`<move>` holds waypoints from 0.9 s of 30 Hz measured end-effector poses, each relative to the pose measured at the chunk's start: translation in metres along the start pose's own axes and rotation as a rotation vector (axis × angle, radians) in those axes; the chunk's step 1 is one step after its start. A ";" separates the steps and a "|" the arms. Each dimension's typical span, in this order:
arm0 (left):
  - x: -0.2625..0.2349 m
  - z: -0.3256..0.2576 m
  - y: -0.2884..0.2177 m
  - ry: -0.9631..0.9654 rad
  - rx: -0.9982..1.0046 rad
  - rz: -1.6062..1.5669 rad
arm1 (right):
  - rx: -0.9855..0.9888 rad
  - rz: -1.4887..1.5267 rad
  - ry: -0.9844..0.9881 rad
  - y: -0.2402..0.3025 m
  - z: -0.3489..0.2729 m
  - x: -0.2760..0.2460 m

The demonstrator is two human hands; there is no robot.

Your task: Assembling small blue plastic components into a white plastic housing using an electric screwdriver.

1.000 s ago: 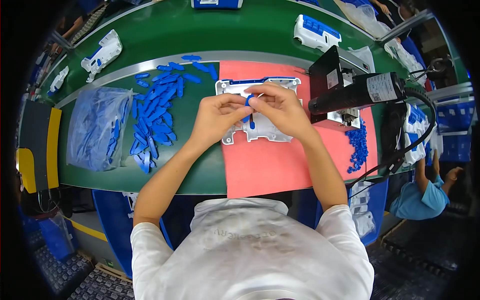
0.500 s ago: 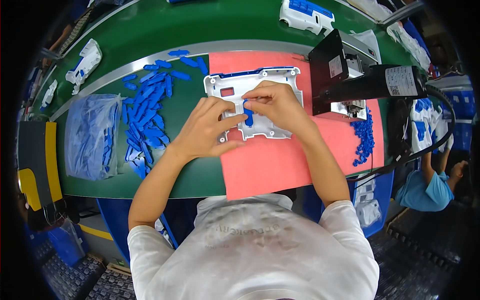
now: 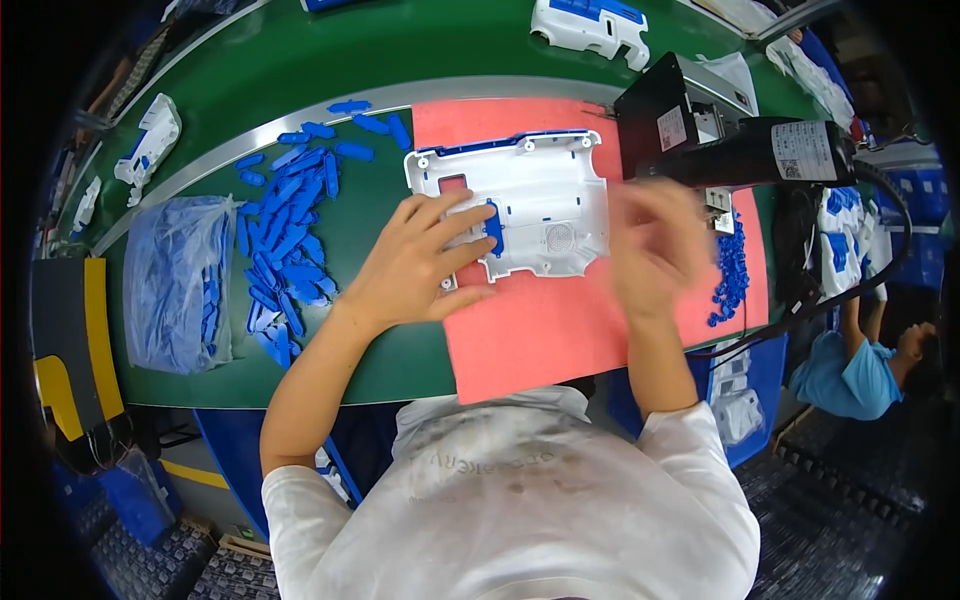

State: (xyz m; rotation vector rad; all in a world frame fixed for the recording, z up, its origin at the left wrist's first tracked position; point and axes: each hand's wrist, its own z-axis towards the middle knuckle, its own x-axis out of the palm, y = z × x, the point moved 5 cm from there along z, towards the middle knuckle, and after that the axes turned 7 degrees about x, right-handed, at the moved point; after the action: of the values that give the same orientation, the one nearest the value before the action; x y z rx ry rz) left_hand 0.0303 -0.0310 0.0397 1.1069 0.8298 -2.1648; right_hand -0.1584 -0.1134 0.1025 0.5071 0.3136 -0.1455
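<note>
A white plastic housing [image 3: 555, 185] with a blue strip along its far edge lies hollow side up. Inside it, left of the round grille, sits a blue elongated plastic piece [image 3: 494, 230]. My left hand [image 3: 412, 262] rests over the housing's left side, fingers spread, with fingertips at the blue piece. Off the housing's right edge, my right hand [image 3: 655, 240] is smeared by motion, so its fingers and anything in them cannot be made out. It is between the housing and a heap of small blue parts [image 3: 732, 270].
Beneath the housing is a pink mat [image 3: 540, 335]. Loose blue pieces [image 3: 285, 215] and a plastic bag [image 3: 178, 285] lie left. A black device [image 3: 648, 110] with a thick cable stands right. More housings [image 3: 590, 28] are on the green surface beyond the metal rail. A co-worker [image 3: 850, 375] is far right.
My right hand has let go of the blue piece and moved right, away from the housing. The blue piece stays in the housing, and my left hand remains there with its fingertips on it.
</note>
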 end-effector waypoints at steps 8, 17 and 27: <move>0.007 0.012 -0.006 -0.013 -0.026 -0.014 | 0.505 0.128 -0.179 -0.057 0.014 -0.027; 0.015 0.020 -0.009 -0.006 -0.081 -0.129 | 0.280 0.643 -0.459 -0.064 0.036 -0.140; 0.028 0.035 -0.003 -0.006 0.002 -0.138 | 0.569 0.317 -0.257 -0.080 0.015 -0.105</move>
State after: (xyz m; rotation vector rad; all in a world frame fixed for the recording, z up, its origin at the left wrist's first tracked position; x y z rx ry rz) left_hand -0.0031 -0.0608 0.0332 1.0717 0.9265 -2.2805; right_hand -0.2703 -0.1832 0.1130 1.0827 -0.0709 0.0133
